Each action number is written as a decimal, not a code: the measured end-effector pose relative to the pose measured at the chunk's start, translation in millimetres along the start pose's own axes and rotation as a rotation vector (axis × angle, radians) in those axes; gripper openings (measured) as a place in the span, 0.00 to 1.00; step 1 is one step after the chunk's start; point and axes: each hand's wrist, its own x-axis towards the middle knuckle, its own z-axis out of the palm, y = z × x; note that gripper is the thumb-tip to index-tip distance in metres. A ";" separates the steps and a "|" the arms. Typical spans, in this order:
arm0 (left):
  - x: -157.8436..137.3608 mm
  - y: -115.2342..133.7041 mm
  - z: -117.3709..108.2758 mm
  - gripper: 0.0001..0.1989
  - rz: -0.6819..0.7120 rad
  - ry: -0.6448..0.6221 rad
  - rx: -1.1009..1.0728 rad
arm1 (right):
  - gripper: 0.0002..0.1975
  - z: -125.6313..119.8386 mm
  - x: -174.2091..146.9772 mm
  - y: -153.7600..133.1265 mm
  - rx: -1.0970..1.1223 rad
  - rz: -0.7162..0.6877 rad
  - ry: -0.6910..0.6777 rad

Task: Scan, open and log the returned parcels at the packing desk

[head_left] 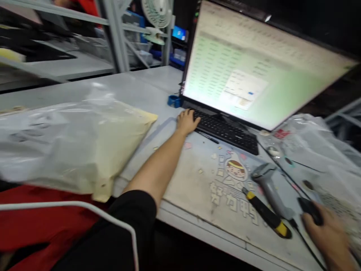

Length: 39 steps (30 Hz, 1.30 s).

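Observation:
My left hand rests on the left end of a black keyboard, its fingers spread over the keys. At the right edge, my right hand is wrapped over a black computer mouse; motion blurs it a little. A grey barcode scanner lies on the printed desk mat left of the mouse. Beside the scanner is a yellow and black utility knife. A pen lies along the keyboard's front edge. The large monitor behind shows a table and a small white dialog box.
A clear plastic bag with yellowish contents covers the desk's left side. More clear plastic lies at the right, near cables. A blue tape roll sits by the monitor. A fan and metal frame stand behind.

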 end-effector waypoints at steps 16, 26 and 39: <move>4.3 -4.5 2.0 0.32 -0.005 0.003 0.042 | 0.27 -1.1 -0.2 -0.2 -0.008 -0.019 0.082; 4.1 -4.9 2.7 0.32 -0.004 -0.008 0.044 | 0.27 -0.7 0.8 -1.9 -0.021 -0.032 0.090; 3.3 -2.8 -0.6 0.33 -0.011 -0.041 0.053 | 0.28 -0.6 0.7 -2.1 -0.028 0.005 0.071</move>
